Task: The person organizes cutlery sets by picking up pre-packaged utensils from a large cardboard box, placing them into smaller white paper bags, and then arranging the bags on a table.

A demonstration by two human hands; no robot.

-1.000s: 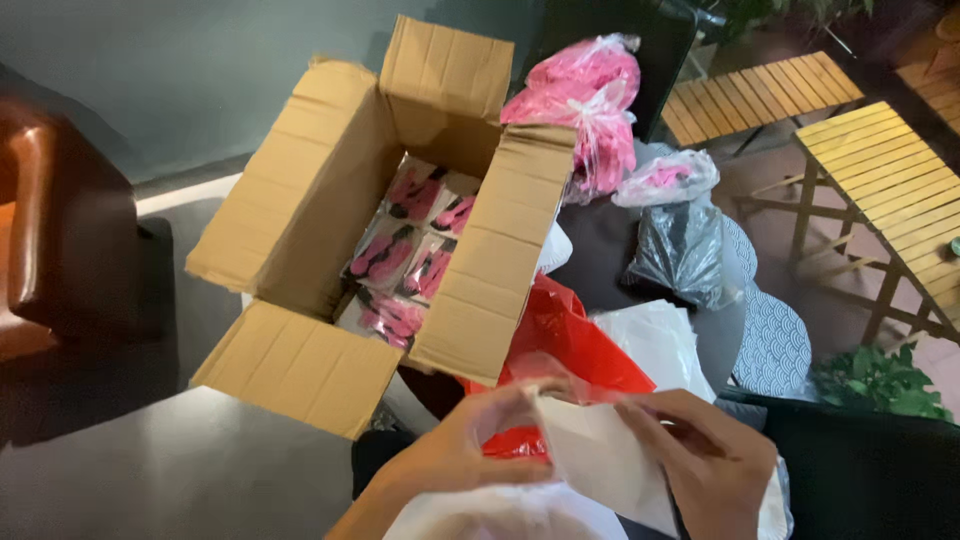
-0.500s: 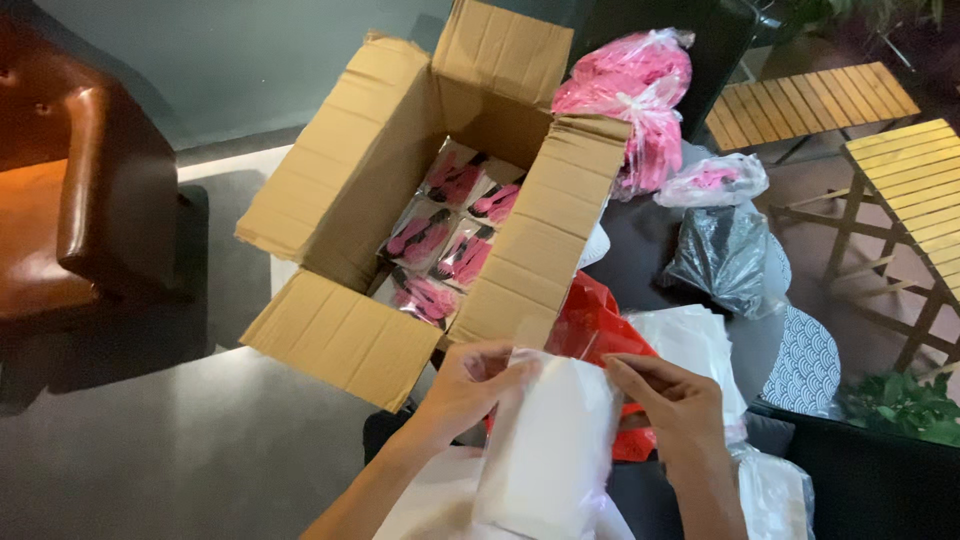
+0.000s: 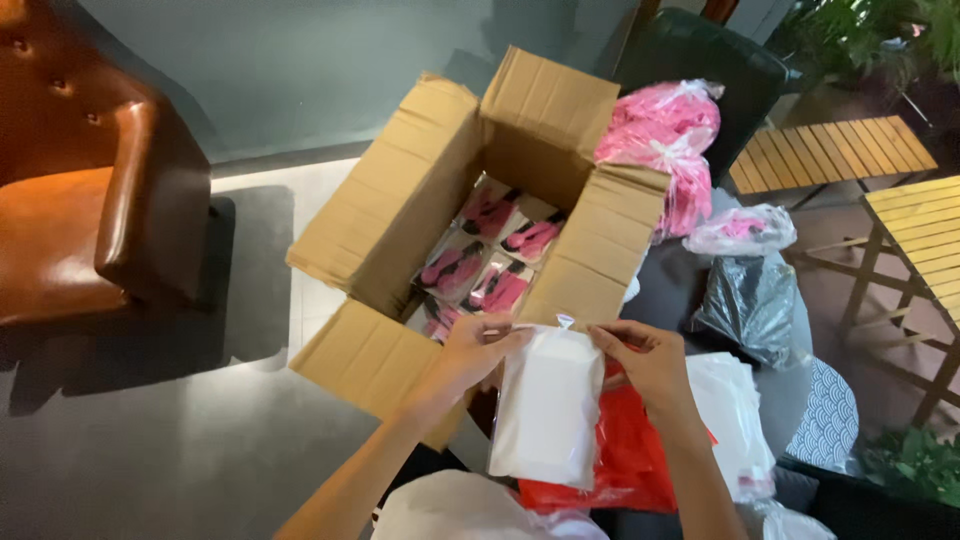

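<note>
I hold a flat white packet in a clear plastic sleeve (image 3: 547, 405) upright by its top edge. My left hand (image 3: 476, 352) pinches the top left corner and my right hand (image 3: 645, 357) pinches the top right corner. The packet hangs in front of an open cardboard box (image 3: 440, 190), just before its near right flap. Inside the box lie several clear packets with pink and black items (image 3: 490, 260).
A red plastic bag (image 3: 628, 455) and a stack of white sleeves (image 3: 735, 420) lie under my hands. Pink bags (image 3: 668, 135), a grey bag (image 3: 752, 305), a brown leather armchair (image 3: 90, 190) at left, wooden slatted tables (image 3: 880, 170) at right.
The packet has been lifted and held higher by its top corners, closer to the box. The view has shifted left, showing more of the armchair.
</note>
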